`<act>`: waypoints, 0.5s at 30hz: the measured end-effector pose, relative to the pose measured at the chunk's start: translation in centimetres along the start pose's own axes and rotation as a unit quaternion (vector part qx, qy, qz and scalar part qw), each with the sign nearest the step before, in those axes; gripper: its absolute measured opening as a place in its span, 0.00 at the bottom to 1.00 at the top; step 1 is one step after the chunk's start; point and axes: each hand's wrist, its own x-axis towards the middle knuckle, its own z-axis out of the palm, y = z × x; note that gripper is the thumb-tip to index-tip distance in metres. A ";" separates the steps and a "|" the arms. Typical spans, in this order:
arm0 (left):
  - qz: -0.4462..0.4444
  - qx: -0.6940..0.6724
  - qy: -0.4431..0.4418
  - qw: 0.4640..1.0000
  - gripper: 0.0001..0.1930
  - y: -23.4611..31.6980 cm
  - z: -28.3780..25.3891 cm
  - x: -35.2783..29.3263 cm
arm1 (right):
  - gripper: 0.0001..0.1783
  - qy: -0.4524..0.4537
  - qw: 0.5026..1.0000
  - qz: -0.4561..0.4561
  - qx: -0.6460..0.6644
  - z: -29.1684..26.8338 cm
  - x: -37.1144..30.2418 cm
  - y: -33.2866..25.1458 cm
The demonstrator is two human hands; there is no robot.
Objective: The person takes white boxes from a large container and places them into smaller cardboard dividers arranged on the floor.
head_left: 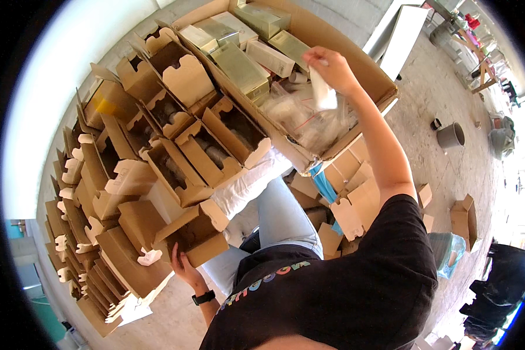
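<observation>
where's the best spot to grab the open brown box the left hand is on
Probably by its bottom outer corner, from below, where the left hand already cups the small open brown box. Its flap stands open on top and it juts off the stack of boxes, so the closed underside looks like the firm part.

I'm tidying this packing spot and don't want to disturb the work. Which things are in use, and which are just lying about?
In use:
right hand holding white packet
left hand on open carton
big box of bagged parts

Lying about:
grey pot
small carton on floor
white board
</observation>
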 end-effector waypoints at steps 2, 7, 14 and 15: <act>0.005 0.004 -0.002 1.000 0.17 -0.1 0.0 0.0 | 0.15 0.032 0.988 0.019 0.153 0.7 0.5 1.5; 0.008 0.004 -0.005 1.000 0.17 0.5 0.1 0.0 | 0.15 0.042 0.905 0.134 0.401 1.5 0.0 2.0; -0.008 0.009 0.000 1.000 0.17 0.5 0.0 -0.1 | 0.26 0.021 0.870 0.103 0.481 1.9 -0.5 2.6; -0.021 0.000 -0.003 1.000 0.17 0.4 0.0 -0.1 | 0.28 0.013 0.879 0.097 0.467 1.9 -0.4 2.9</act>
